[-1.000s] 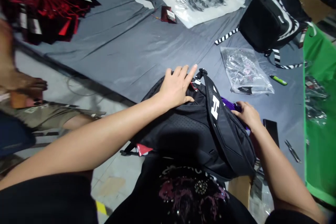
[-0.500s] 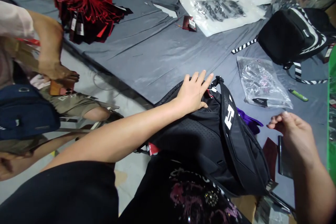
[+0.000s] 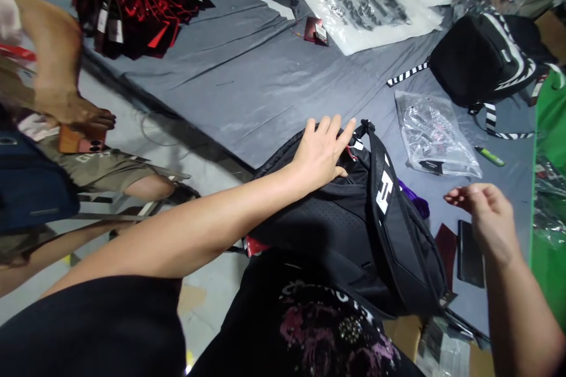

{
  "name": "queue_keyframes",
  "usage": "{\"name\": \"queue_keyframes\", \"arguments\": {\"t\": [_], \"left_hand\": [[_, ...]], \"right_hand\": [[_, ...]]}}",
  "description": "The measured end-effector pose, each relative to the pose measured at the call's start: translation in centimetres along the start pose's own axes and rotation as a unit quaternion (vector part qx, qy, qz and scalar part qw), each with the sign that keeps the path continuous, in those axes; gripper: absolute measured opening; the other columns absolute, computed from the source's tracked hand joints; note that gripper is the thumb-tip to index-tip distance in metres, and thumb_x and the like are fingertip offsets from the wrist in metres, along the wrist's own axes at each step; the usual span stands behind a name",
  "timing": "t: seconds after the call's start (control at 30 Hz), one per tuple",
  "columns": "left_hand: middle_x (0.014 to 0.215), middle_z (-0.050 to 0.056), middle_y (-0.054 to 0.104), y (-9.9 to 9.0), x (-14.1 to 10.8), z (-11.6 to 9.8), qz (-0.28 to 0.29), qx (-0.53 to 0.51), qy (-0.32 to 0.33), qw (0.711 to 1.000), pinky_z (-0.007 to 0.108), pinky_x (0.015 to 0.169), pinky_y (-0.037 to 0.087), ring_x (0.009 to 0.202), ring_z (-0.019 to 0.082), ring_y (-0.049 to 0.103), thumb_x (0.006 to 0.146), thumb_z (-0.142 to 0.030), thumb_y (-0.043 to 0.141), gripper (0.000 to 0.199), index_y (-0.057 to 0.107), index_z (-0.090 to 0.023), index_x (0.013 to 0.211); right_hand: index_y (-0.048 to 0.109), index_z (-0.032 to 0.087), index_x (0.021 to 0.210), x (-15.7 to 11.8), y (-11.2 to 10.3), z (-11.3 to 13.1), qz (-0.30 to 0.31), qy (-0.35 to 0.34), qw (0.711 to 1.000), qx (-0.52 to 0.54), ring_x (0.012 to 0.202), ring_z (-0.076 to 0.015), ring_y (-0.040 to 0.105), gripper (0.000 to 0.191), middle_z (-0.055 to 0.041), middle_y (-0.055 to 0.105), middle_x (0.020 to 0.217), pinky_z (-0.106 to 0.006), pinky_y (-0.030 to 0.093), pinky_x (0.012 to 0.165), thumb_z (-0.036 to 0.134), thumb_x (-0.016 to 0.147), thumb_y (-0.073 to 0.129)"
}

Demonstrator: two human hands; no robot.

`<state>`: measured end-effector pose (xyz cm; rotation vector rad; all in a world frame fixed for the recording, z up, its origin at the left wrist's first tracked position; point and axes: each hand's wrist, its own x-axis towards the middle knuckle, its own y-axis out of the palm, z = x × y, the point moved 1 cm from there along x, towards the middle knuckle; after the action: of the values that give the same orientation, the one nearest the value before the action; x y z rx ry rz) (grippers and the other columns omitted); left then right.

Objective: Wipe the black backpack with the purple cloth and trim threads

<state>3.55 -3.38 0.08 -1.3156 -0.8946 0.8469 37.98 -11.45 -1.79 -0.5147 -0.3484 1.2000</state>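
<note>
Take twelve o'clock as straight ahead of you. The grey-covered worktop (image 3: 260, 91) spreads from there round to three. The black backpack (image 3: 309, 221) sits at six, leaning across the worktop's near edge towards your body, its long axis running roughly from ten to four. A second bag with striped straps (image 3: 471, 62) lies well apart from it, out at one to two. The shoulder strap (image 3: 384, 188) crosses the near backpack's right side.

The clear plastic packet (image 3: 435, 135) lies flat at one, between the two bags. Your left grip (image 3: 321, 153) is the nearer one: it rests on the backpack's upper edge, fingers spread, grasping nothing. Your right grip (image 3: 490, 209) hangs apart, and the backpack lies at about nine o'clock from it. Its fingers are curled in; you cannot tell whether they pinch anything small.

The dark flat item (image 3: 470, 259) lies at seven from your right grip, near the wrist. Something purple (image 3: 414, 200) shows past the backpack's edge, at nine from the same grip. The dark red card (image 3: 446, 250) lies just beside the flat item, and the green marker (image 3: 490, 156) is at twelve from your right grip.
</note>
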Motion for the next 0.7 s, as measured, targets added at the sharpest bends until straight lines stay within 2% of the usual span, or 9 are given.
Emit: {"name": "queue_keyframes", "arguments": {"t": [0.07, 0.13, 0.2, 0.3, 0.4, 0.5, 0.53, 0.6, 0.7], "left_hand": [[0.15, 0.018, 0.033, 0.0, 0.0, -0.1, -0.004, 0.0, 0.0, 1.0, 0.043, 0.106, 0.028, 0.127, 0.035, 0.039, 0.079, -0.063, 0.064, 0.102, 0.013, -0.015, 0.155], [0.149, 0.019, 0.035, -0.1, -0.4, -0.2, -0.011, -0.002, -0.003, 1.0, 0.044, 0.106, 0.028, 0.127, 0.035, 0.039, 0.079, -0.062, 0.065, 0.102, 0.014, -0.015, 0.154], [0.151, 0.019, 0.033, -0.5, -1.2, -0.3, -0.014, -0.008, -0.01, 1.0, 0.045, 0.107, 0.026, 0.13, 0.037, 0.037, 0.08, -0.06, 0.064, 0.102, 0.011, -0.016, 0.155], [0.154, 0.02, 0.027, -1.3, -2.8, -0.3, -0.009, -0.023, -0.025, 0.999, 0.048, 0.109, 0.022, 0.135, 0.04, 0.032, 0.082, -0.058, 0.062, 0.103, 0.003, -0.017, 0.156], [0.152, 0.022, 0.027, -1.7, -3.4, -0.3, -0.013, -0.028, -0.029, 0.999, 0.049, 0.109, 0.021, 0.134, 0.041, 0.031, 0.082, -0.057, 0.062, 0.102, 0.005, -0.015, 0.155], [0.148, 0.021, 0.034, -1.2, -2.4, -0.3, -0.013, -0.016, -0.022, 1.0, 0.047, 0.107, 0.025, 0.13, 0.038, 0.036, 0.081, -0.059, 0.064, 0.1, 0.013, -0.014, 0.155], [0.146, 0.02, 0.037, -0.9, -1.9, -0.3, -0.013, -0.011, -0.017, 1.0, 0.046, 0.106, 0.027, 0.128, 0.037, 0.037, 0.08, -0.059, 0.065, 0.1, 0.016, -0.013, 0.154], [0.143, 0.02, 0.041, -0.5, -0.9, -0.2, -0.016, -0.002, -0.006, 1.0, 0.045, 0.105, 0.029, 0.125, 0.036, 0.04, 0.078, -0.06, 0.067, 0.1, 0.021, -0.012, 0.153], [0.141, 0.02, 0.043, -0.2, -0.2, -0.2, -0.019, 0.007, 0.007, 1.0, 0.044, 0.104, 0.031, 0.121, 0.034, 0.042, 0.076, -0.059, 0.07, 0.102, 0.024, -0.009, 0.152]], "right_hand": [[0.058, 0.024, 0.099, -0.5, 0.6, -0.6, 0.073, -0.037, 0.993, -0.084, 0.095, -0.025, 0.066, 0.038, -0.0067, 0.069, 0.099, -0.045, 0.051, 0.091, 0.053, 0.075, 0.067], [0.062, 0.02, 0.107, -1.1, 1.8, -2.1, 0.139, -0.081, 0.963, -0.215, 0.11, -0.0292, 0.061, 0.044, -0.0138, 0.064, 0.121, -0.047, 0.047, 0.098, 0.05, 0.075, 0.065], [0.066, 0.018, 0.102, -1.6, 2.8, -3.5, 0.152, -0.119, 0.932, -0.306, 0.118, -0.0306, 0.058, 0.037, -0.0166, 0.058, 0.132, -0.048, 0.043, 0.102, 0.046, 0.083, 0.052], [0.069, 0.017, 0.098, -1.7, 3.4, -4.4, 0.141, -0.164, 0.918, -0.334, 0.119, -0.0289, 0.057, 0.038, -0.0152, 0.062, 0.128, -0.048, 0.041, 0.104, 0.041, 0.09, 0.041], [0.065, 0.019, 0.119, -1.5, 3.4, -4.5, 0.182, -0.177, 0.905, -0.341, 0.126, -0.0301, 0.053, 0.043, -0.0144, 0.056, 0.137, -0.049, 0.041, 0.105, 0.04, 0.084, 0.05], [0.07, 0.02, 0.107, -1.2, 3.2, -4.6, 0.2, -0.155, 0.907, -0.336, 0.122, -0.0326, 0.056, 0.038, -0.013, 0.06, 0.134, -0.051, 0.042, 0.104, 0.04, 0.079, 0.054], [0.071, 0.019, 0.101, -1.0, 2.7, -4.6, 0.181, -0.143, 0.918, -0.321, 0.117, -0.0326, 0.059, 0.036, -0.0129, 0.064, 0.126, -0.051, 0.043, 0.102, 0.042, 0.08, 0.052], [0.07, 0.019, 0.097, -0.5, 1.1, -4.3, 0.088, -0.108, 0.956, -0.258, 0.106, -0.033, 0.064, 0.039, -0.013, 0.071, 0.111, -0.05, 0.048, 0.096, 0.049, 0.083, 0.049], [0.065, 0.022, 0.114, 0.0, -2.6, -2.9, -0.067, -0.064, 0.983, -0.157, 0.105, -0.0364, 0.064, 0.051, -0.0158, 0.069, 0.112, -0.049, 0.053, 0.083, 0.058, 0.087, 0.04]]}}
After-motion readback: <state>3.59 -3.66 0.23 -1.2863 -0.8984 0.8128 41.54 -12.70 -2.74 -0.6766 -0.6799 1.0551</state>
